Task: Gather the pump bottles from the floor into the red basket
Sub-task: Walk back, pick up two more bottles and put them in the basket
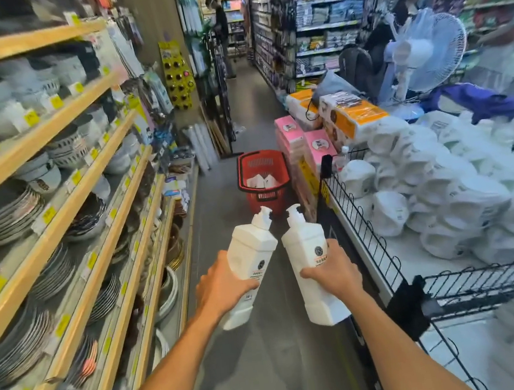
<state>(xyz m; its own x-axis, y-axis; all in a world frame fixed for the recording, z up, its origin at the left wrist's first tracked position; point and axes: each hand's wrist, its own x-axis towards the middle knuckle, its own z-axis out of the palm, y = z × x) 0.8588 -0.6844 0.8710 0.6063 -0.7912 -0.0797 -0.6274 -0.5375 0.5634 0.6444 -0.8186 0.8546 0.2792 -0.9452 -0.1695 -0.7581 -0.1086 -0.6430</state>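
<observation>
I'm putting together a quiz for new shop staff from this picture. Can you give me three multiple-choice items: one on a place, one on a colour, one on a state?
1. Where is the red basket?
A. On the aisle floor ahead
B. On a left-side shelf
C. Hanging from an arm

2. What colour is the right-hand bottle?
A. White
B. Red
C. Green

3. The left hand is:
A. Open and empty
B. Gripping a bottle
C. Flat on a shelf

Key:
1 A: it stands on the floor beyond both arms.
2 A: body and pump are white.
3 B: its fingers wrap the left-hand bottle.
</observation>
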